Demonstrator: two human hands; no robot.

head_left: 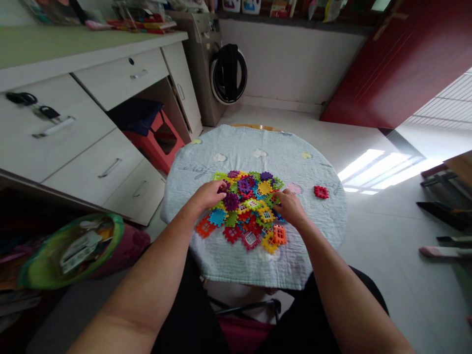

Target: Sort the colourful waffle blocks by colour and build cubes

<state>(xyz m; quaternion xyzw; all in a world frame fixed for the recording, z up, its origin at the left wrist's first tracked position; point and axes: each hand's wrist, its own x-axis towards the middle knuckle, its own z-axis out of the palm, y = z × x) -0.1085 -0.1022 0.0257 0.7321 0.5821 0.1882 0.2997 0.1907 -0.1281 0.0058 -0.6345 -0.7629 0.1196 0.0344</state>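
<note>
A heap of colourful notched plastic building tiles [252,204] lies in the middle of the cloth-covered round table [236,268]. Some tiles have window grids. My left hand [210,194] rests at the heap's left side, finger and thumb apart beside a dark purple tile [231,201]. On the opposite side, my right hand [290,206] touches the heap near a green tile [272,199], its finger and thumb also apart. The fingertips of both hands are partly hidden among the pieces. A red tile piece [321,191] lies by itself to the right.
White drawers [110,167] and a red stool [162,140] stand left of the table. A filled waste bin [118,241] is at lower left. Beyond the table are a washing machine [201,69] with its door open and a red door [391,64].
</note>
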